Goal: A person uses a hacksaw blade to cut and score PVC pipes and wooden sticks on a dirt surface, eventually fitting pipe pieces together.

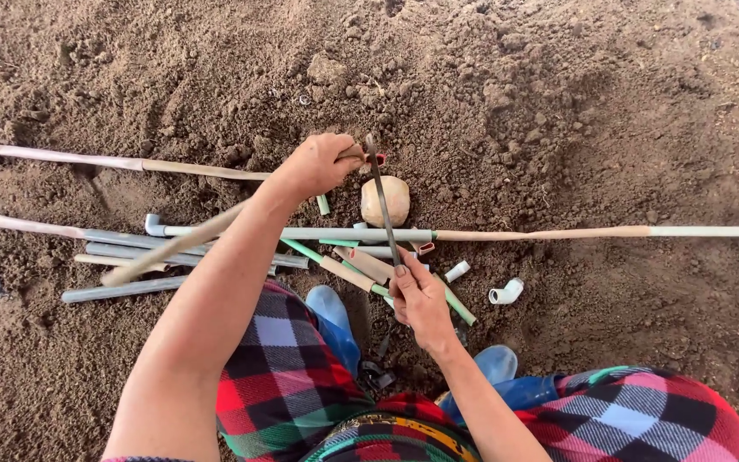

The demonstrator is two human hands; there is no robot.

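1. The person sits low over bare brown soil, and the knees in red, green and white checked trousers and the blue boots show at the bottom.
2. The left hand is closed around the far end of a thin dark saw blade, above the pipes.
3. The right hand is closed around the near end of the same blade, close to the knees.
4. The blade runs between the two hands and crosses a long grey pipe; I cannot tell if it touches the pipe.
5. This long pipe lies across the soil from left to right, with an elbow fitting on its left end, and part of its right half is covered with mud.
6. A round beige stone lies just beside the blade, behind the pipe.
7. More grey pipes lie in a bundle at the left.
8. A white elbow fitting lies alone on the soil, to the right of the right hand.
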